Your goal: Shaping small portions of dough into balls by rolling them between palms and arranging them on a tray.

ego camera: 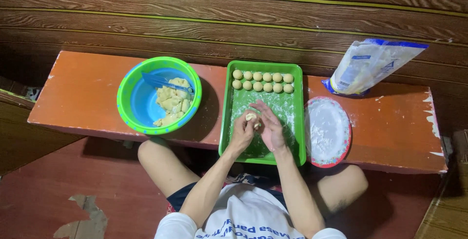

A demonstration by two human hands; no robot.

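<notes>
Centre frame: your left hand and right hand cup a dough piece between palms, grip enclosing it for rounding, above the green tray.

The dough piece is mostly covered by the hands, left and right, so its shape cannot be told. The person's torso is cut off by the near edge.
</notes>
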